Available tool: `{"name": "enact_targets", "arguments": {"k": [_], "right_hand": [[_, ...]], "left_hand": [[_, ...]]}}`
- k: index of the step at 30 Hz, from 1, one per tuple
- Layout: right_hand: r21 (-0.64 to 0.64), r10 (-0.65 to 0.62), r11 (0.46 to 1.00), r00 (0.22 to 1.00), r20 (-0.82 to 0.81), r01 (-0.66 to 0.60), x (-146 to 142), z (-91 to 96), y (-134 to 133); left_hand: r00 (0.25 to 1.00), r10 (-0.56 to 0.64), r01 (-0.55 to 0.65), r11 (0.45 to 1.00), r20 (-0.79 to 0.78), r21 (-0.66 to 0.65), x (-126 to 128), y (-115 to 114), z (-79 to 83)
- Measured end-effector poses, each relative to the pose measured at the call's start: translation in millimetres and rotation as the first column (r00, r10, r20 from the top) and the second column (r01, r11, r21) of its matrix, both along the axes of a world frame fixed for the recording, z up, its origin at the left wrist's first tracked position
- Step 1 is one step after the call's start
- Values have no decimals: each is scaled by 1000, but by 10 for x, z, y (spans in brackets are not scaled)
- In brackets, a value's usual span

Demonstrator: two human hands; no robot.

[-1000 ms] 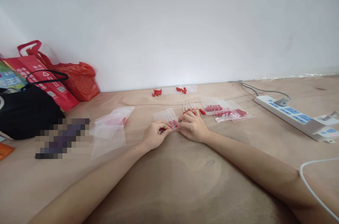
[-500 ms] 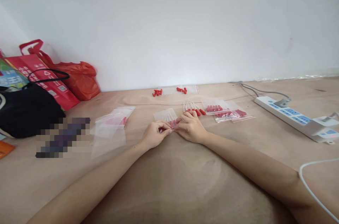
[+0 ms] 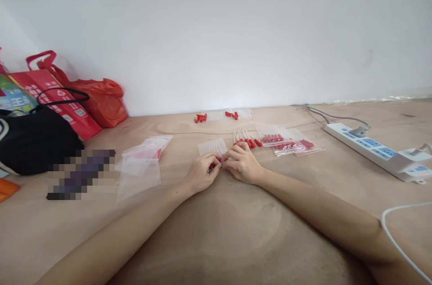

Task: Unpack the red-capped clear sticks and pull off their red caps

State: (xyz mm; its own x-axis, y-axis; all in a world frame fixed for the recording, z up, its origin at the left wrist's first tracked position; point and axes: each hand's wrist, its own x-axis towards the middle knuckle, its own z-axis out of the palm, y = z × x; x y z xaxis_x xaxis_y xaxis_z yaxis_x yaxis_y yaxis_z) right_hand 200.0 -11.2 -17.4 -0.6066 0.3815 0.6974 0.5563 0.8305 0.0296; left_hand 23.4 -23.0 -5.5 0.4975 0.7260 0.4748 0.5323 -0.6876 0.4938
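- White wall (image 3: 216, 37), brown wooden bench (image 3: 216, 235).
- Clear plastic bag (image 3: 203, 148) of slim red-ended white sticks (image 3: 220, 145): between left hand (image 3: 201, 172) and right hand (image 3: 245, 163), fingers pinching its near edge.
- Step, I judge: edge-working; next needs steady pressure.

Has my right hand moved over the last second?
Yes, slightly: the right hand has shifted left, judged against the loose red-ended sticks, whose red ends are now less covered.

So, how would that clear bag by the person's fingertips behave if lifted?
The bag looks thin and see-through, so it's probably light and floppy at the edges. The pale sticks showing inside likely stiffen its middle.
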Motion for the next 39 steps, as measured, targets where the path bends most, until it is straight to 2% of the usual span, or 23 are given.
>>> {"name": "enact_targets", "arguments": {"k": [3, 9, 11, 13, 17, 22, 26, 32, 36, 39], "right_hand": [[-51, -8, 999, 1000, 18, 9, -43, 10, -14], [-110, -12, 994, 999, 44, 16, -73, 28, -74], [-182, 23, 983, 1000, 21, -19, -28, 28, -72], [-285, 109, 952, 994, -21, -110, 34, 25, -58], [-446, 223, 851, 960, -171, -277, 146, 22, -36], [-528, 183, 789, 940, -287, -314, 185, 22, -45], [-524, 69, 823, 954, -291, -219, 173, -5, -36], [-409, -8, 910, 986, -168, -62, 185, -15, -28], [-437, -30, 899, 1000, -5, 25, 183, 30, -68], [-457, -51, 887, 997, 52, 69, 173, 69, -92]], "left_hand": [[1000, 26, -26, 1000, 4, 17, -2, 5, -31], [976, 212, -215, 976, 55, 41, -79, 56, -44], [949, 288, -299, 951, 124, 79, -102, 63, -30], [935, 306, -326, 940, 178, 101, -124, 62, -11], [986, 139, -147, 986, 93, 78, -200, 82, 38], [984, 58, -64, 997, -169, -31, -314, 172, 81], [939, -45, 14, 996, -342, -92, -353, 151, 110], [947, -46, 30, 998, -319, -56, -411, -5, 129], [957, -66, 55, 997, -283, -49, -426, -35, 123], [963, -54, 44, 998, -266, -44, -423, -20, 115]]}}
